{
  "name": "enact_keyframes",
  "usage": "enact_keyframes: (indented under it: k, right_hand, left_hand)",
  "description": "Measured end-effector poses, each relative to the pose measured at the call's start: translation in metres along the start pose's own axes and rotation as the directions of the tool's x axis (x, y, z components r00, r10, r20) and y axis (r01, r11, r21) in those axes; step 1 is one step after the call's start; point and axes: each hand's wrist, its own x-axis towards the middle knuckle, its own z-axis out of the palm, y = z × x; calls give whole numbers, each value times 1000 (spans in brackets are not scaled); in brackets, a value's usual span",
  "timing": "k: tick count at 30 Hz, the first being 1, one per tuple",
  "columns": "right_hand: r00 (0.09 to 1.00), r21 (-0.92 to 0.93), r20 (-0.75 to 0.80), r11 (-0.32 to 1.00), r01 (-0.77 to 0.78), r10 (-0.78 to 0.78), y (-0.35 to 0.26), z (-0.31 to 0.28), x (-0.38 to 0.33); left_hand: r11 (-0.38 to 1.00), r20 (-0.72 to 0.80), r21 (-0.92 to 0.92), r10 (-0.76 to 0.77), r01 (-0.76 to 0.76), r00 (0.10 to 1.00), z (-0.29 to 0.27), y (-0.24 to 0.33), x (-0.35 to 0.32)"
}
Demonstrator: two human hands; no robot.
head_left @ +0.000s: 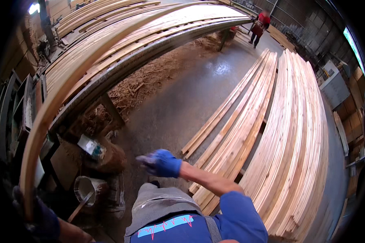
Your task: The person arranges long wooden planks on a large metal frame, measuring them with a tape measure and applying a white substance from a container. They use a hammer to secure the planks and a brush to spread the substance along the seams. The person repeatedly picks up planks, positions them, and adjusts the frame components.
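Observation:
A long wooden board [48,109] rises on my left and runs away over the saw-yard table, looking bent by the lens. My left hand [40,216], in a dark glove, is closed around its near end at the lower left; part of that hand is lost in the dark rim. In front of my body, my right hand [164,163] wears a blue glove with greyish fingers. It reaches leftward across me, away from the board, with fingers loosely out, slightly blurred and nothing visible in them.
More boards lie on a long raised table [109,77] at the far left. Stacked planks [288,154] fill the right side. A white bucket [85,190] and a sack [109,156] stand near my left. Wood shavings [158,73] lie under the table. A person [261,25] stands far off.

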Motion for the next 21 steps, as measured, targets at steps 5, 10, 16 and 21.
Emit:
enact_keyframes:
  k: [5, 10, 16, 21]
  right_hand:
    - [741, -17, 127, 748, -663, 660, 160, -40, -81]
    - [429, -199, 114, 443, -874, 896, 307, -203, -107]
    - [513, 238, -674, 814, -531, 531, 471, -390, -71]
    - [942, 17, -310, 991, -133, 132, 537, -463, 156]
  left_hand:
    - [634, -20, -772, -100, 48, 995, 153, 97, 72]
    - [914, -35, -405, -28, 12, 999, 302, 182, 118]
    - [573, 45, -818, -40, 60, 998, 466, 300, 181]
    - [312, 133, -945, 98, 96, 986, 560, 411, 239]
